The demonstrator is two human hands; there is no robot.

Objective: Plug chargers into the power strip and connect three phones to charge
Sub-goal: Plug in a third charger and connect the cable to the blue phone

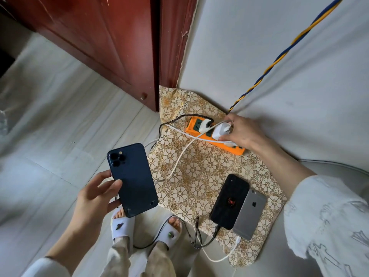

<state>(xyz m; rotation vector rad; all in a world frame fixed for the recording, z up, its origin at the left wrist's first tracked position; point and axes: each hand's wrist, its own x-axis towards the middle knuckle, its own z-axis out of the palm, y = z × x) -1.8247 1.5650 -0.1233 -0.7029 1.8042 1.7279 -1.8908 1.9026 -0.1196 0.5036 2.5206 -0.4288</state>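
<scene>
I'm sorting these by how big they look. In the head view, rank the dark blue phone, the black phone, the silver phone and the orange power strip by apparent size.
1. Dark blue phone, though it is held up nearer the camera.
2. Orange power strip, partly covered.
3. Black phone and silver phone: too alike to rank.

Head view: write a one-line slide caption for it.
Right hand grips a white charger at the orange strip; left hand holds a blue phone; two phones lie cabled.

The power strip (214, 134) is orange with white chargers (220, 131). The held phone (132, 179) is dark navy; one phone (229, 200) is black (small red spider emblem), another (249, 213) silver-grey. The mat (199, 176) shows gold-and-cream flowers.
</scene>
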